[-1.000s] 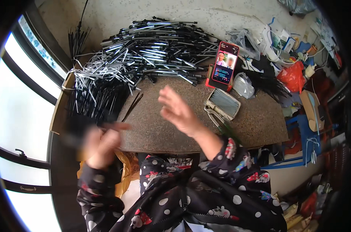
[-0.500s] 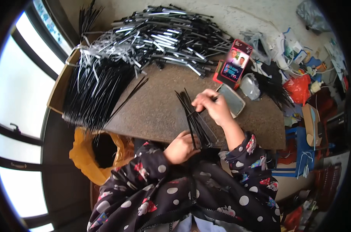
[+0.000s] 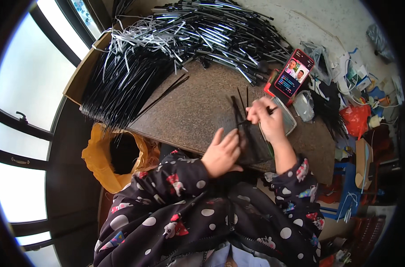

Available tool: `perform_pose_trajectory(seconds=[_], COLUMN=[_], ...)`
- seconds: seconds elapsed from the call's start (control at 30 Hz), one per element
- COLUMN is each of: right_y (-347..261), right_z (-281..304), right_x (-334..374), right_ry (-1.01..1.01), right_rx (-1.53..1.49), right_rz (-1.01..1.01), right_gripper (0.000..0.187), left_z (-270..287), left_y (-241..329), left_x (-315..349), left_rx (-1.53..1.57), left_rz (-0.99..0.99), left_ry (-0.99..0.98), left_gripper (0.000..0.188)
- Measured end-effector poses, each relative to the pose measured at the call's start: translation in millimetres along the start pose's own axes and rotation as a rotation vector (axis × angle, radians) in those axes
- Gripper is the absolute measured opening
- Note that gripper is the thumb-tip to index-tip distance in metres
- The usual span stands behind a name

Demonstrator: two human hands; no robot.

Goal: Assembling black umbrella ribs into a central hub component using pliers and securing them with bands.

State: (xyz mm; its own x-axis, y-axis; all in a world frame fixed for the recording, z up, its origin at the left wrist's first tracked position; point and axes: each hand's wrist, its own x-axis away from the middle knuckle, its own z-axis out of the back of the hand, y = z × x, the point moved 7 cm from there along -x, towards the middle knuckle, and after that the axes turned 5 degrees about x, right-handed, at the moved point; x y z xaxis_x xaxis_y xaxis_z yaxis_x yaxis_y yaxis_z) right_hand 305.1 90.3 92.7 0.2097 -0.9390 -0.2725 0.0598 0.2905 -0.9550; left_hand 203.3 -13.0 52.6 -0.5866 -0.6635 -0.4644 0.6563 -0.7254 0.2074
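Observation:
My right hand (image 3: 270,121) is above the table's near right part, its fingers curled and pinched on a thin black strip that sticks out on its left. Close by on the left, my left hand (image 3: 221,153) has its fingers spread, with nothing seen in it. Between and beyond the hands lies a small bunch of thin black strips (image 3: 236,111). Its near part is a dark smear by my left fingertips, so single strips cannot be told apart there. A shallow tray-like piece with a pale rim (image 3: 291,126) sits partly behind my right hand.
A phone (image 3: 294,73) with a lit screen leans in a red stand. Many black and silver bundles (image 3: 216,33) are heaped along the back. At left, a cardboard box (image 3: 75,89) holds long black strips (image 3: 115,86); below hangs a yellow bag (image 3: 95,155). A clear plastic bag (image 3: 304,107) is at right.
My left hand has opened and come off the near end of the strips, fingers now spread. My right hand stays pinched, a little nearer the body. The whole view has shifted slightly.

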Motion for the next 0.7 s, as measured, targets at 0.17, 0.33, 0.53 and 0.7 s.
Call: perform_pose_trajectory(seconds=[0.17, 0.33, 0.53, 0.7], right_y=[54.0, 20.1, 35.0, 90.4], right_z=[6.8, -35.8, 3.5, -51.9], right_x=[15.8, -1.8, 37.0, 109.4], right_ry=[-0.001, 0.022, 0.173, -0.163], right_rx=[-0.213, -0.100, 0.807, 0.216], right_rz=[-0.230, -0.129, -0.123, -0.663], right_gripper=[0.029, 0.026, 0.032, 0.024], left_z=[-3.2, 5.8, -59.3, -46.0], left_y=[-40.6, -59.6, -109.7, -97.0], left_x=[36.7, -2.7, -8.2, -14.2], left_rx=[0.443, 0.593, 0.564, 0.663], left_rz=[0.121, -0.022, 0.101, 0.108], left_ry=[-0.145, 0.059, -0.156, -0.129], left_gripper=[0.045, 0.036, 0.034, 0.038])
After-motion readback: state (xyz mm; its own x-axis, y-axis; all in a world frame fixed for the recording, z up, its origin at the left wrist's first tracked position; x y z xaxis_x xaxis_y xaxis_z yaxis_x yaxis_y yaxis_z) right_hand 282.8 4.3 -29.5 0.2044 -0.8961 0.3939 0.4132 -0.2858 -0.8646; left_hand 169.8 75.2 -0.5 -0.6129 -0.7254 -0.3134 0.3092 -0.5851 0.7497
